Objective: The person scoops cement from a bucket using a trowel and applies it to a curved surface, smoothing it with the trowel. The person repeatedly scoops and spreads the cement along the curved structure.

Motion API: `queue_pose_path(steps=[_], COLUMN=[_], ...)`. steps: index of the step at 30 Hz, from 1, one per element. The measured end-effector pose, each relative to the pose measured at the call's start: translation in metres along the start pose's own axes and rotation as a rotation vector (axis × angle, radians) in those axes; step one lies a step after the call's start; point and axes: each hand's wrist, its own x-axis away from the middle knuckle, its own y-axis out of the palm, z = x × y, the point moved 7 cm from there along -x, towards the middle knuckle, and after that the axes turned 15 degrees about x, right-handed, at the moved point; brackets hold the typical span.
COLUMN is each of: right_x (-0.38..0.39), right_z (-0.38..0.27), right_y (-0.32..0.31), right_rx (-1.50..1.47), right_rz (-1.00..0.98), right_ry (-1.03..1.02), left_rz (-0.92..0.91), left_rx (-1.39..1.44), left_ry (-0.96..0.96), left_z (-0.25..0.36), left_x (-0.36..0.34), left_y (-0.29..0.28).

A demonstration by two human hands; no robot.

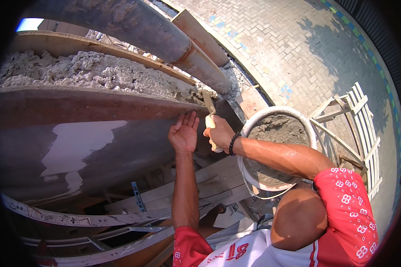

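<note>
My right hand (pixel 220 133) grips the wooden handle of a trowel (pixel 208 102), whose blade is against wet grey mortar (pixel 191 95) at the end of a rough cement-topped ledge (pixel 67 66). Just to its left, my left hand (pixel 184 133) is open, palm up, fingertips near the lower edge of the brown board (pixel 67 107) along the ledge; whether they touch it is unclear. A white bucket (pixel 303 122) of grey mortar stands beside and partly behind my right forearm. Below the board is a dark smooth surface (pixel 89 164) with a pale patch.
A large grey pipe (pixel 133 31) crosses above the ledge. Boards (pixel 196 33) lean beyond it, beside a paved path (pixel 280 40). A white slatted wooden frame (pixel 358 120) stands right of the bucket. Metal ladder rails (pixel 75 218) and planks (pixel 209 182) lie below me.
</note>
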Motion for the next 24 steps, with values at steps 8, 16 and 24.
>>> queue_pose_path(steps=[8, 16, 24], right_x=[0.016, -0.018, -0.028], right_z=[0.012, 0.056, 0.042], right_y=[-0.008, 0.014, 0.018], right_rx=[0.350, 0.598, 0.479], right_rz=[0.233, 0.398, 0.360], right_ry=[-0.052, 0.176, 0.173], left_rz=[0.001, -0.025, -0.008], left_rx=[-0.001, 0.038, 0.016], left_ry=[0.021, 0.017, 0.034], left_z=[0.006, 0.001, 0.006], left_x=[0.006, 0.000, 0.004], left_y=[-0.001, -0.003, -0.004])
